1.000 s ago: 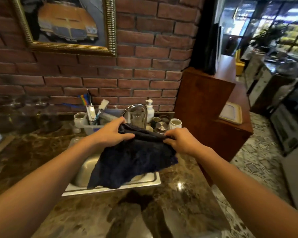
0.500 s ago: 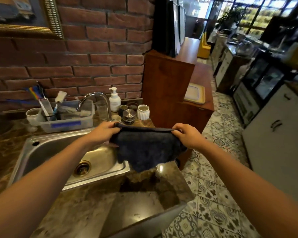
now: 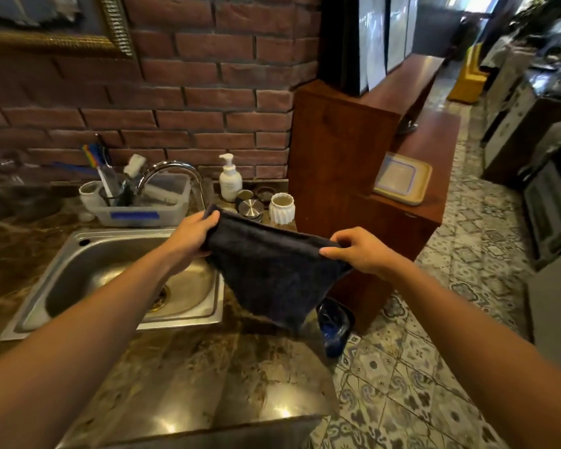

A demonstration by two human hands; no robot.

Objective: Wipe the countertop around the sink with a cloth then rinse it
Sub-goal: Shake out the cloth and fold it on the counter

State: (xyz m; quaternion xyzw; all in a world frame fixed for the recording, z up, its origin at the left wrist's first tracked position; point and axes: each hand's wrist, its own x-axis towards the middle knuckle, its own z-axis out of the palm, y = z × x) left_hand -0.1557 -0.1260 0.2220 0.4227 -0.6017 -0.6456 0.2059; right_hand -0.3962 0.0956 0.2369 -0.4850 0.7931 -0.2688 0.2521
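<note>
The person holds a dark cloth [image 3: 274,270] stretched in the air between both hands. The left hand [image 3: 193,233] pinches its upper left corner and the right hand [image 3: 358,249] pinches the upper right corner. The cloth hangs over the right edge of the sink [image 3: 78,267] and the marble tabletop [image 3: 191,367]. The tap [image 3: 172,176] stands behind the sink.

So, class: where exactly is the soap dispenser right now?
In the head view, the soap dispenser stands against the brick wall, just right of the faucet.
</note>
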